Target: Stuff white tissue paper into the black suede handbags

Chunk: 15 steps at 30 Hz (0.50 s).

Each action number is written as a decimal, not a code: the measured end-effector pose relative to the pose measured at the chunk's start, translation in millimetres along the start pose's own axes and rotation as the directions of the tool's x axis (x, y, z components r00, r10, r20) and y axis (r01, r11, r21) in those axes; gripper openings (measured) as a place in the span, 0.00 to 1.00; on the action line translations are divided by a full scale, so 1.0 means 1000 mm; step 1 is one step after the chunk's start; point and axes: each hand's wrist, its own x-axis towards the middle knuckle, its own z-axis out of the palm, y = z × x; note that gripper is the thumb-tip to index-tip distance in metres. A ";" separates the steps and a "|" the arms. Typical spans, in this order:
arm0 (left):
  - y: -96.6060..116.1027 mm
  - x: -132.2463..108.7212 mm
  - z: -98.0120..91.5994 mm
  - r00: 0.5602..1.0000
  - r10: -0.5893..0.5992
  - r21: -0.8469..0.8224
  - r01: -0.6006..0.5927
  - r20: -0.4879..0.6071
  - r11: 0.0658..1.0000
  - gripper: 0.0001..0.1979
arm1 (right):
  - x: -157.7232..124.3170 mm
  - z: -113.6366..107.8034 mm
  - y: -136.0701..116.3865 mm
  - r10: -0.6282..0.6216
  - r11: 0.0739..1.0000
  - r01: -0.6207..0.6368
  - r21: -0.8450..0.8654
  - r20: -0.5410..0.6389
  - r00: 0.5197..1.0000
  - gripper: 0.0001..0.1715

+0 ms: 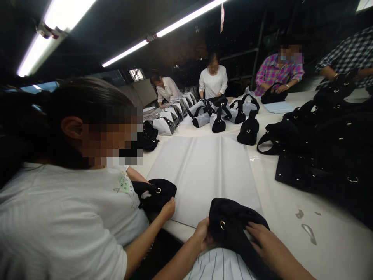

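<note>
Left hand (201, 235) reaches up from the bottom of the view, forearm slanting, wrist nearly straight. Its fingers are curled closed on the left edge of a black bag (233, 212), the thumb uppermost. Right hand (264, 239) comes in from the lower right, back of the hand up, fingers half bent and slightly spread, tips against the bag beside its strap (250, 249); cannot tell whether they pinch any cloth. Bag is held tilted at the near edge of the tabletop (335, 237), in front of a striped shirt (220, 266), overlapping the near right corner of a white sheet (204, 171). Gold-coloured ring (222, 225) faces up on it.

Writing: chest print (124, 182) on the white T-shirt (75, 206) of a co-worker at left; "DAY" legible, other letters broken by folds. That person holds another black bag (163, 194).
</note>
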 end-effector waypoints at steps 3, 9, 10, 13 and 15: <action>0.009 -0.002 -0.006 0.989 0.078 0.316 -0.036 -0.124 0.948 0.11 | -0.007 -0.003 0.013 -0.055 0.973 0.071 -0.221 0.077 0.995 0.28; 0.033 -0.028 0.001 0.825 0.556 0.703 -0.336 -0.101 0.627 0.17 | 0.002 0.009 0.003 -0.032 0.875 0.059 -0.481 0.063 0.997 0.22; 0.033 -0.035 0.007 0.782 0.624 0.762 -0.409 0.008 0.503 0.18 | 0.008 0.013 -0.002 -0.047 0.863 0.072 -0.501 0.064 0.997 0.23; 0.030 -0.048 0.029 0.728 0.635 0.809 -0.523 0.258 0.270 0.18 | 0.030 0.028 -0.015 -0.140 0.861 0.172 -0.479 0.102 0.985 0.22; 0.029 -0.051 0.042 0.730 0.622 0.819 -0.521 0.283 0.239 0.17 | 0.045 0.034 -0.019 -0.208 0.872 0.240 -0.427 0.122 0.971 0.20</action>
